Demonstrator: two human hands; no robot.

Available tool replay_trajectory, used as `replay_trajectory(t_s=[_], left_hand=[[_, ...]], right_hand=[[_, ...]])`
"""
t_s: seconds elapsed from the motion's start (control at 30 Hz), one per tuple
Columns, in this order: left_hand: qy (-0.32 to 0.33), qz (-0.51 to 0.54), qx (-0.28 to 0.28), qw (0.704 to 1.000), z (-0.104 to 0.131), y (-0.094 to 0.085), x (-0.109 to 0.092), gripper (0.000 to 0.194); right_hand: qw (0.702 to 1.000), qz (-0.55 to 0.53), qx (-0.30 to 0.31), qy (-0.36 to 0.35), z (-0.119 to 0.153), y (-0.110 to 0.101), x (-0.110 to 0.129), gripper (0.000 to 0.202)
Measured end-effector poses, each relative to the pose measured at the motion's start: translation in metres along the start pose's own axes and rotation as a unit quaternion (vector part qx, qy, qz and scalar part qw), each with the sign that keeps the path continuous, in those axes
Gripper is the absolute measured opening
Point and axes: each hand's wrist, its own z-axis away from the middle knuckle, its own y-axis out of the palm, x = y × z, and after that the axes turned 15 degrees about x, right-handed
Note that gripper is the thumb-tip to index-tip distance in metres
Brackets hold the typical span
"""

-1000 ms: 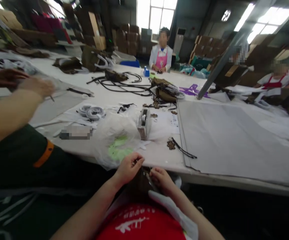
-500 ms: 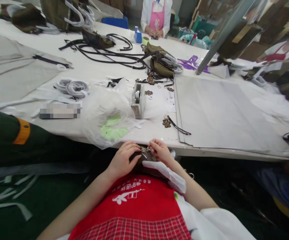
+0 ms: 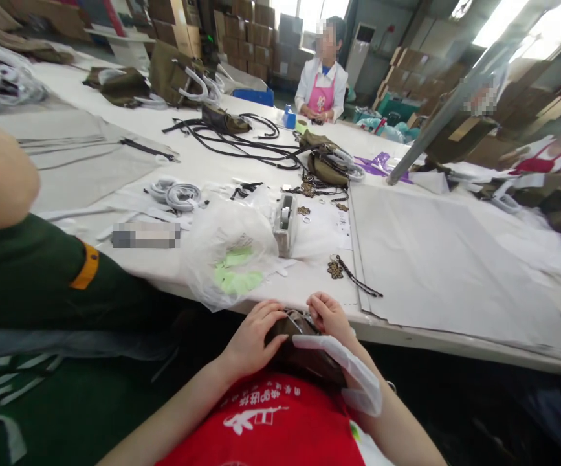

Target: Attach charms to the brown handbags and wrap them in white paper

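Observation:
Against the table's front edge, a dark brown bag rests at my red apron. A handle wrapped in white curves over its right side. My left hand grips the bag's upper left edge, thumb toward me and fingers over the far side. At the top right of the bag, my right hand is closed with thumb and fingertips pinched together; what lies between them is too small to make out. On the table just beyond lies a flower-shaped charm with a braided black cord.
A clear plastic bag with green pieces and a tape dispenser stand ahead. Grey sheeting covers the right side. Black straps and olive bags lie farther back. A metal pole rises at right. Co-workers are at left and across.
The view has tilted up, so table and hands appear lower. My right hand has lifted slightly off the bag's top. A co-worker's arm now shows at the left edge.

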Motion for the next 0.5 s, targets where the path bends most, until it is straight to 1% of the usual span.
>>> replay_trajectory(t_s=[0.13,0.23,0.3,0.37,0.43,0.5], left_hand=[[0.005,-0.004,-0.008,1.0,0.004,0.002,0.007,0.033],[-0.002,-0.02,-0.03,0.999,0.006,-0.001,0.008,0.04],[-0.017,-0.032,-0.05,0.998,0.006,-0.004,0.008,0.049],[-0.031,-0.04,-0.06,0.997,0.005,-0.005,0.009,0.061],[-0.042,-0.046,-0.055,0.997,0.003,-0.002,0.012,0.071],[-0.047,-0.046,-0.035,0.997,0.0,0.004,0.015,0.075]], right_hand=[[0.997,0.072,-0.02,0.012,-0.005,0.002,-0.011,0.038],[0.992,0.121,-0.025,0.026,-0.007,-0.004,-0.01,0.036],[0.989,0.142,-0.033,0.024,-0.011,-0.014,-0.003,0.035],[0.986,0.155,-0.053,0.018,-0.019,-0.026,0.007,0.034],[0.985,0.157,-0.073,0.017,-0.03,-0.038,0.018,0.033],[0.983,0.16,-0.084,0.021,-0.043,-0.046,0.027,0.029]])
